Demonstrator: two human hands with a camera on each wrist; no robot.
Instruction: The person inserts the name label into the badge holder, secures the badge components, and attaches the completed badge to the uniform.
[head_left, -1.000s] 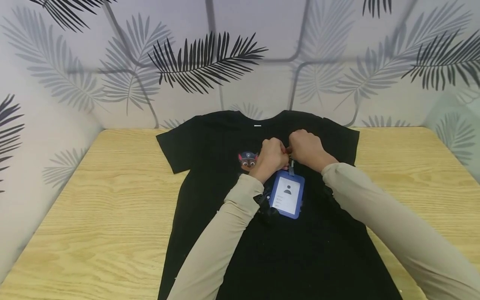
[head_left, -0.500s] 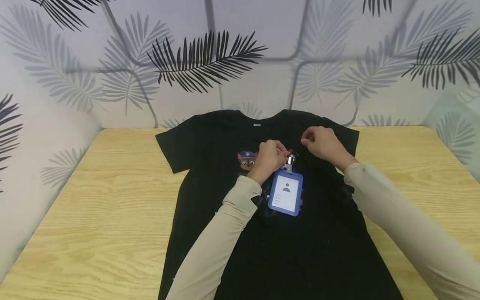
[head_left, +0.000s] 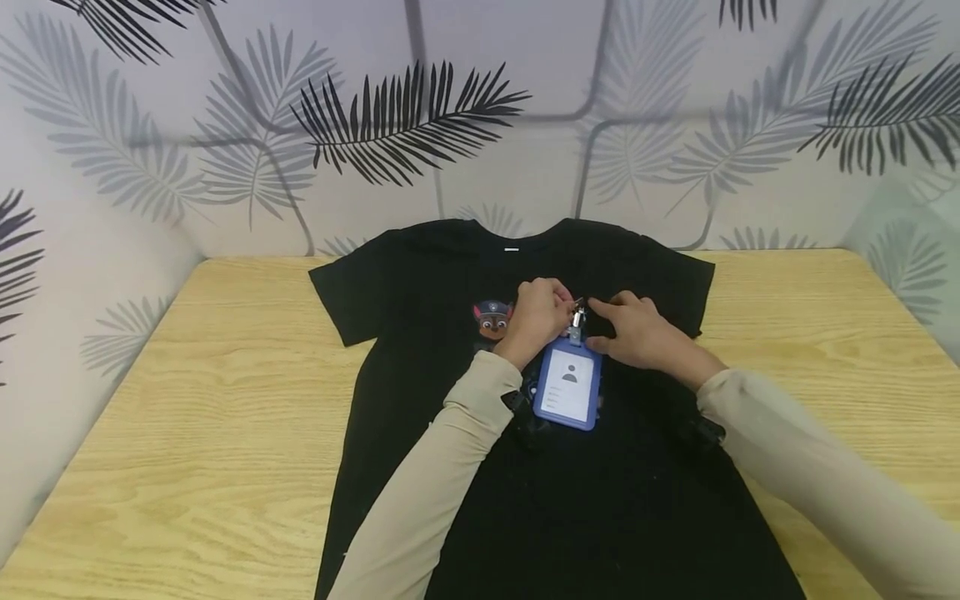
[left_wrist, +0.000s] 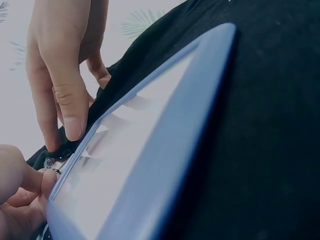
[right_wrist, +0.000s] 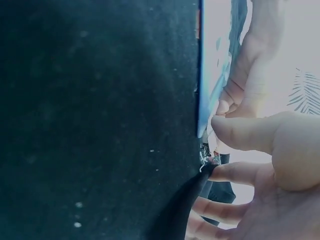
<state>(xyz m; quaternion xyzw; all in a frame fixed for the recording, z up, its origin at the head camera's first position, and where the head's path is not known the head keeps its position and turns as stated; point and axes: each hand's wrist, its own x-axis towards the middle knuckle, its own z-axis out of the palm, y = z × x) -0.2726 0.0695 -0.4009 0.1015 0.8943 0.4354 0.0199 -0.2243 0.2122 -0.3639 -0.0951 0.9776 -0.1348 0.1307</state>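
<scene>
A blue ID badge holder with a white card lies on the black T-shirt, just right of its printed cartoon dog. At the holder's top edge is a metal clip on a short strap. My left hand pinches this clip from the left; its fingertips partly hide it. On the other side my right hand has thumb and index finger spread apart, close to the clip and the holder's upper corner. In the right wrist view, the fingers of the right hand touch a raised fold of shirt.
The shirt is spread over a wooden table, its collar toward a leaf-patterned backdrop. A dark wrist camera sits under the left cuff beside the badge holder.
My right hand left the clip, lifting away to the right, then came back down beside it with its fingers spread. The left hand has stayed at the clip.
</scene>
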